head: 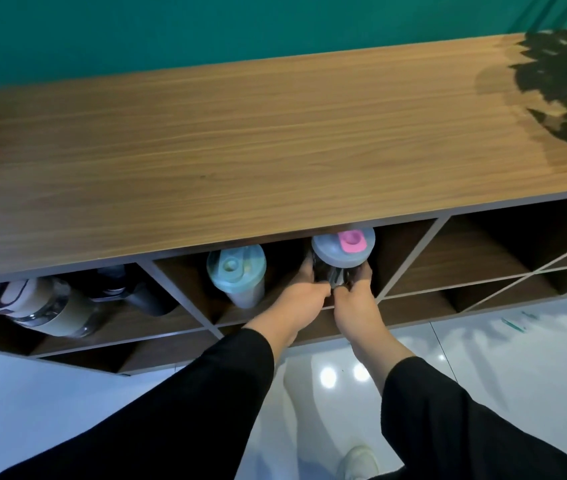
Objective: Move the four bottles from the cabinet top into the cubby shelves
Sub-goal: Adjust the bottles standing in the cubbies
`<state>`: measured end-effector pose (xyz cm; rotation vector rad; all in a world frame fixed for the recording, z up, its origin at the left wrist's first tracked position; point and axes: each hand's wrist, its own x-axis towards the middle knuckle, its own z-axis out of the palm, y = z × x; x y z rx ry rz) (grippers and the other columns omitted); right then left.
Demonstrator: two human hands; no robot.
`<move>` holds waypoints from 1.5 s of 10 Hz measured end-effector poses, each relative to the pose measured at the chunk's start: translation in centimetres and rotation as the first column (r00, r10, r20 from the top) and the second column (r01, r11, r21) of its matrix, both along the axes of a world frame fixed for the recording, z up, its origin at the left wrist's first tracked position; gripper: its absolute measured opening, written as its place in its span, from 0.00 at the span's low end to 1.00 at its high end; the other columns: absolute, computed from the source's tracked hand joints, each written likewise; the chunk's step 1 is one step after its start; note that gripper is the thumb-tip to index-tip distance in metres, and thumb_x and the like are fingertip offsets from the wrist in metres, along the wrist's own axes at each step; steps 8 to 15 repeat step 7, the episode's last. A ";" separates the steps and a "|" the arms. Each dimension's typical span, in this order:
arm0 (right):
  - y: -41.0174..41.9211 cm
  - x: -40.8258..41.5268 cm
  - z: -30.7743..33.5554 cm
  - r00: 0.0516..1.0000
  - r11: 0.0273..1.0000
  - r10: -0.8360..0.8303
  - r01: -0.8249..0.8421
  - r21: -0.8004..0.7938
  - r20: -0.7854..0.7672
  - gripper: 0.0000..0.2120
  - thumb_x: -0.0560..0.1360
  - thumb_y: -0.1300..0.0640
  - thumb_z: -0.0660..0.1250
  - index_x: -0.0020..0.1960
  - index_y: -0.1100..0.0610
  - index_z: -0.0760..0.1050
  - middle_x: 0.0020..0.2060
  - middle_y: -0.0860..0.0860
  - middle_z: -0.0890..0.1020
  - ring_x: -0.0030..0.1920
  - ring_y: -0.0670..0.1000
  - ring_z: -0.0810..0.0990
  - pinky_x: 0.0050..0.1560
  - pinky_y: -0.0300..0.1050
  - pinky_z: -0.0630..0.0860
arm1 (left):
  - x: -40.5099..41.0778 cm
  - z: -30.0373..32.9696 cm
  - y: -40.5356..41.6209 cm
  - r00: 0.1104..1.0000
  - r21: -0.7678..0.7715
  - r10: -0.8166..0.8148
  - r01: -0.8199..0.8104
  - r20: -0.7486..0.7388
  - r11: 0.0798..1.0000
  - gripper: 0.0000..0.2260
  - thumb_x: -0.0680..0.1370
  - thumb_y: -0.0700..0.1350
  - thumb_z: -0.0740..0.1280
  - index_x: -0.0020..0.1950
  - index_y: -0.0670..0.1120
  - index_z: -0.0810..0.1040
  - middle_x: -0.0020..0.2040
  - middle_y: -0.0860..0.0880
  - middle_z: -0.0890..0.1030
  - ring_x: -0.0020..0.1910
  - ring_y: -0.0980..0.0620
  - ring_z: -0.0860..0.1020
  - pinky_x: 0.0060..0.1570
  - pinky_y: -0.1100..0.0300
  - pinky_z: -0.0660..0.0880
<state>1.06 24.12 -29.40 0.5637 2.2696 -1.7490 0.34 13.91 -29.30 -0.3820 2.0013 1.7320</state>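
Both hands' fingers (304,268) wrap pink-lid bottle (342,252) btwn them, in cubby (410,258).

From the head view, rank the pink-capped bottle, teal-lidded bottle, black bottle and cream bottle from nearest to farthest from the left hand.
1. pink-capped bottle: held by the left hand and right hand, middle cubby.
2. teal-lidded bottle: same cubby, to its left.
3. black bottle: next cubby left.
4. cream bottle: far left of that cubby.

dark bottle (121,285) half hidden under cabinet top (240,140), plant (566,84) cut off at right edge
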 end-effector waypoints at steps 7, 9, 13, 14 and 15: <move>-1.0 3.1 0.5 0.957 0.986 -0.154 0.164 -0.024 0.248 0.21 0.84 0.58 0.54 0.77 0.57 0.64 0.73 0.56 0.72 0.70 0.57 0.71 0.68 0.51 0.67 | 4.1 1.0 0.4 0.947 -0.074 0.226 -0.215 0.229 0.974 0.24 0.82 0.44 0.57 0.79 0.49 0.62 0.72 0.39 0.72 0.70 0.40 0.72 0.71 0.46 0.68; -1.0 3.1 0.5 0.957 0.986 -0.154 0.164 -0.024 0.248 0.21 0.84 0.58 0.54 0.77 0.57 0.64 0.73 0.56 0.72 0.70 0.57 0.71 0.68 0.51 0.67 | 4.1 1.0 0.4 0.947 -0.074 0.226 -0.215 0.229 0.974 0.24 0.82 0.44 0.57 0.79 0.49 0.62 0.72 0.39 0.72 0.70 0.40 0.72 0.71 0.46 0.68; -1.0 3.1 0.5 0.957 0.986 -0.154 0.164 -0.024 0.248 0.21 0.84 0.58 0.54 0.77 0.57 0.64 0.73 0.56 0.72 0.70 0.57 0.71 0.68 0.51 0.67 | 4.1 1.0 0.4 0.947 -0.074 0.226 -0.215 0.229 0.974 0.24 0.82 0.44 0.57 0.79 0.49 0.62 0.72 0.39 0.72 0.70 0.40 0.72 0.71 0.46 0.68; -1.0 3.1 0.5 0.957 0.986 -0.154 0.164 -0.024 0.248 0.21 0.84 0.58 0.54 0.77 0.57 0.64 0.73 0.56 0.72 0.70 0.57 0.71 0.68 0.51 0.67 | 4.1 1.0 0.4 0.947 -0.074 0.226 -0.215 0.229 0.974 0.24 0.82 0.44 0.57 0.79 0.49 0.62 0.72 0.39 0.72 0.70 0.40 0.72 0.71 0.46 0.68; -1.0 3.1 0.5 0.957 0.986 -0.154 0.164 -0.024 0.248 0.21 0.84 0.58 0.54 0.77 0.57 0.64 0.73 0.56 0.72 0.70 0.57 0.71 0.68 0.51 0.67 | 4.1 1.0 0.4 0.947 -0.074 0.226 -0.215 0.229 0.974 0.24 0.82 0.44 0.57 0.79 0.49 0.62 0.72 0.39 0.72 0.70 0.40 0.72 0.71 0.46 0.68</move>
